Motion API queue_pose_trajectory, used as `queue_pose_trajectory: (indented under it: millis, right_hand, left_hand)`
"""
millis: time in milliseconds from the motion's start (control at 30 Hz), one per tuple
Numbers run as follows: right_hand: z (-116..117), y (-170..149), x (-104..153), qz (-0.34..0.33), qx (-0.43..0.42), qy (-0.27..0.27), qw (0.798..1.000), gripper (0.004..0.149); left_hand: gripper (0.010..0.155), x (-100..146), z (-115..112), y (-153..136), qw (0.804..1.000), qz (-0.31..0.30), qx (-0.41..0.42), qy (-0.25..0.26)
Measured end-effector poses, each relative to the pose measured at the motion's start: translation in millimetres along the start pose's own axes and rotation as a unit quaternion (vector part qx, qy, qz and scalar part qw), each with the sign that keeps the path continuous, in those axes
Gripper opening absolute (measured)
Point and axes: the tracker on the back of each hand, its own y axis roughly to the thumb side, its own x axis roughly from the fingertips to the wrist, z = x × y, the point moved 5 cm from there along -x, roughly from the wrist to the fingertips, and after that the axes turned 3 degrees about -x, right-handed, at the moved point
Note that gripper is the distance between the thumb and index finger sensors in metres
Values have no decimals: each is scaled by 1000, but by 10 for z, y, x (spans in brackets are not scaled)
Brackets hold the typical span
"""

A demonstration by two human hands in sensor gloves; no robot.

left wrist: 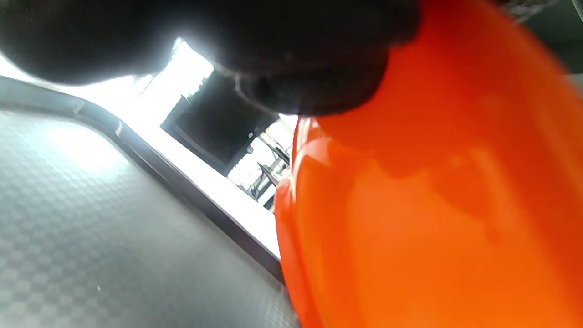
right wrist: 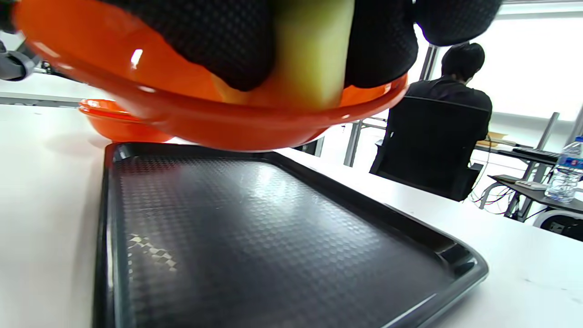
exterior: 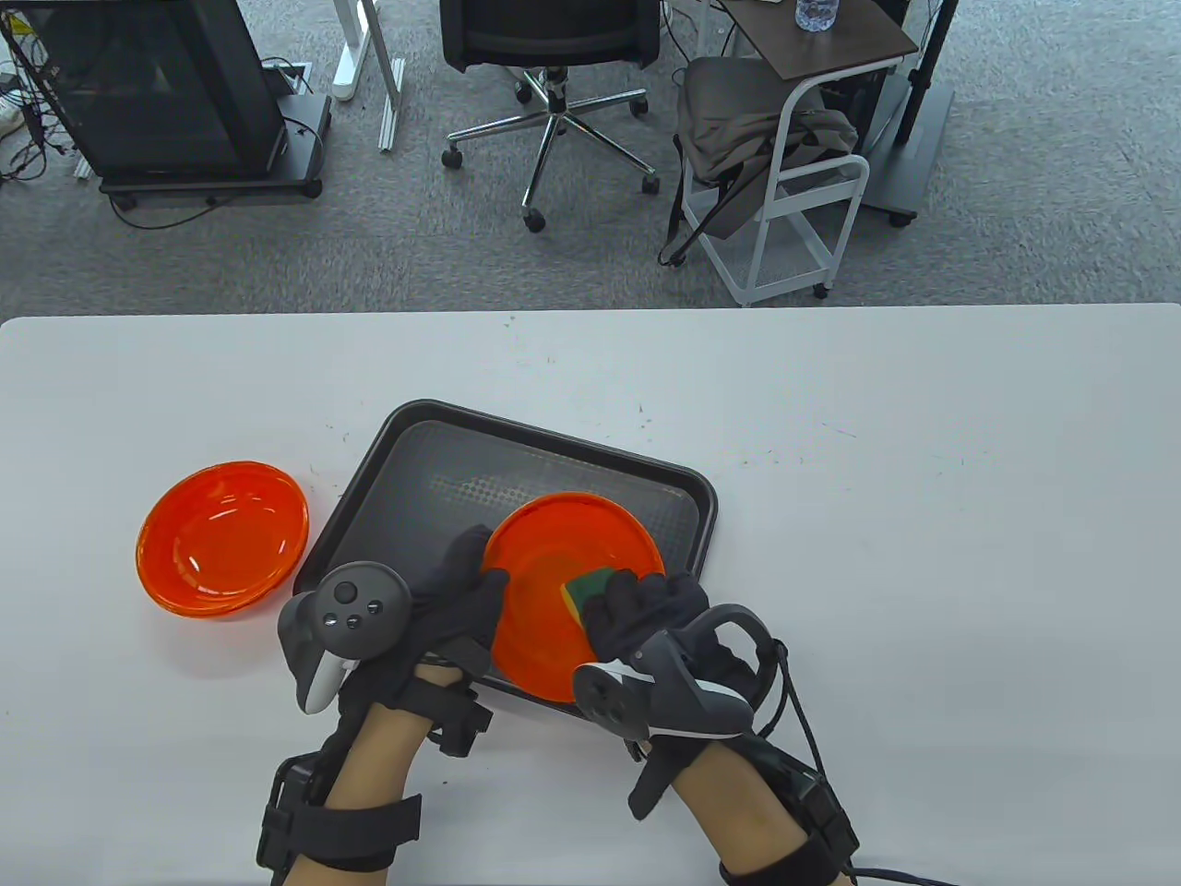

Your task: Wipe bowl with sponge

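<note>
— So, where is the bowl point(exterior: 554, 591)?

— Lifted above the black tray point(exterior: 415, 480), over its near right part. In the right wrist view its underside hangs clear of the tray floor, tilted.

— Who holds it?

— The left hand point(exterior: 461, 591) grips its left rim, fingers wrapped over the edge; the left wrist view shows dark glove against the orange wall.

— And the sponge point(exterior: 590, 586)?

— Inside the bowl at its near right side, yellow with a green face. The right hand point(exterior: 646, 614) clamps it between its fingers and presses it against the inner surface.

— Anything else on the table point(exterior: 923, 554)?

— A second orange bowl point(exterior: 221, 540) stands just beside the tray's left edge, towards the table's left edge, upright and apart from both hands. The tray itself lies skewed, near the middle of the table's near edge.
</note>
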Motion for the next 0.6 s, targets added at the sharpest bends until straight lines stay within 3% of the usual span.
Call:
queue_pose_trajectory:
  millis: [300,600]
  right_hand:
    - [-37,-33,7,-33,-42,-65,996,47]
    - [-27,202,16,-133,-164,-75,975,47]
  left_hand:
    - [55,-16,-202,90,999,-14,2,-44]
    - [55,-9,-127,49,1000,-4,-12,-11]
